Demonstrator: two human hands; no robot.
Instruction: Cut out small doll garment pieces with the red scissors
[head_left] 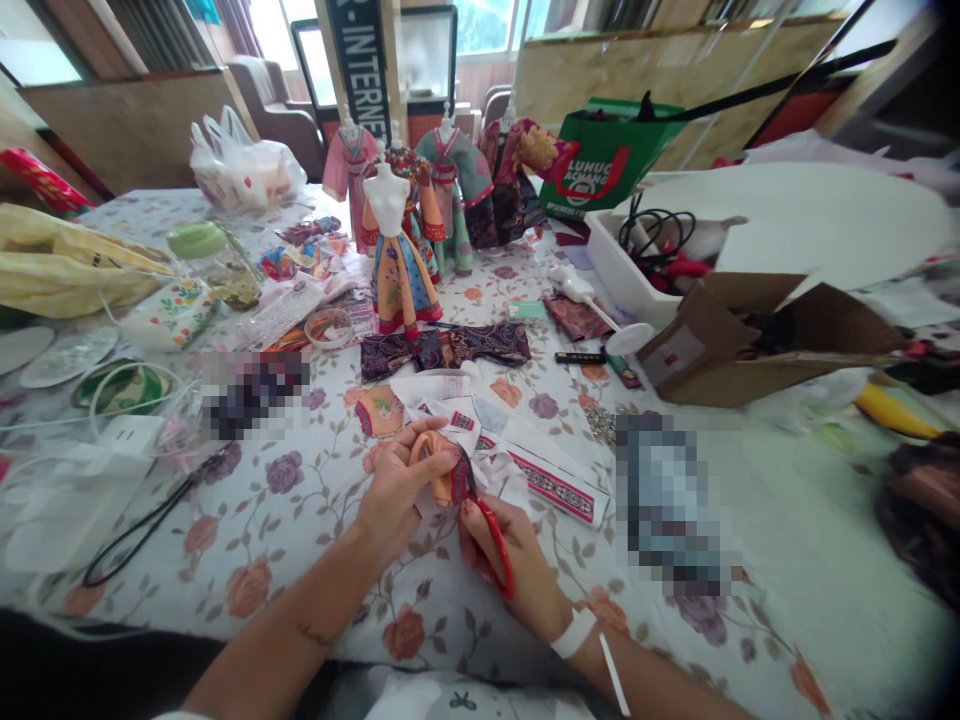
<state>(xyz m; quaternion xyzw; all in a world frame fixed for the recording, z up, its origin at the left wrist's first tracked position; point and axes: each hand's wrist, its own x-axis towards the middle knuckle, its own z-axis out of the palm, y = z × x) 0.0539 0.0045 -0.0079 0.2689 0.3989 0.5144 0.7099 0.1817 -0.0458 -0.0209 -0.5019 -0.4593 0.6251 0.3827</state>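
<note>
Low over the flowered tablecloth, my left hand (pixel 397 482) pinches a small piece of orange fabric (pixel 444 484) with a red patterned edge. Red-handled scissors (pixel 501 560) are gripped in my right hand (pixel 525 555); their dark blades lie against the fabric's right edge. How far the blades are apart I cannot make out. Just beyond my hands lie white cloth pieces with a red patterned trim strip (pixel 555 485) and an orange printed scrap (pixel 380 410). Farther back, a white doll-size mannequin (pixel 388 198) wears an orange and blue skirt (pixel 405 275).
Several small dressed mannequins (pixel 450 170) stand behind it. Dark patterned fabric (pixel 480 347) lies across the middle. To the right are a cardboard box (pixel 750 345), a white bin (pixel 611 255) and a green bag (pixel 592 170). A lidded jar (pixel 217 265) and a black strap (pixel 142 530) are left.
</note>
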